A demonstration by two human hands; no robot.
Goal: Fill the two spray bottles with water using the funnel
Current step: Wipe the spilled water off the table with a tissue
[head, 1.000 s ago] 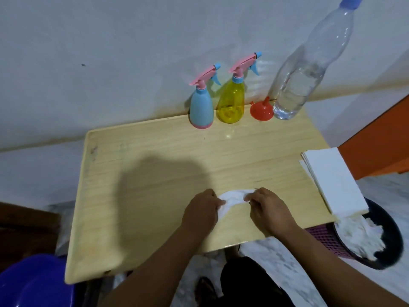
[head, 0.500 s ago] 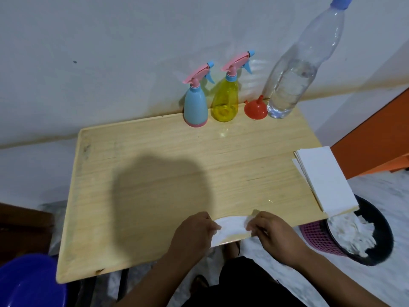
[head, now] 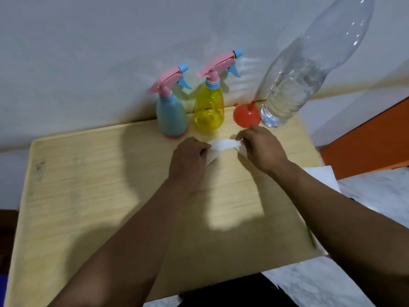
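Hands: left hand [head: 188, 159] and right hand [head: 262, 149] each pinch the white paper tissue [head: 219, 147] before the capped blue spray bottle [head: 171, 116] and yellow spray bottle [head: 209, 111]; wipe the wooden surface [head: 88, 185] gently, sparing the red plastic funnel [head: 246, 116].

Dim, soft indoor light from above and behind the person casts broad arm shadows over the wooden table [head: 88, 196]; motion blur smears its grain and edges; small highlights glint on the water bottle [head: 309, 69], which leans from wide-angle distortion.
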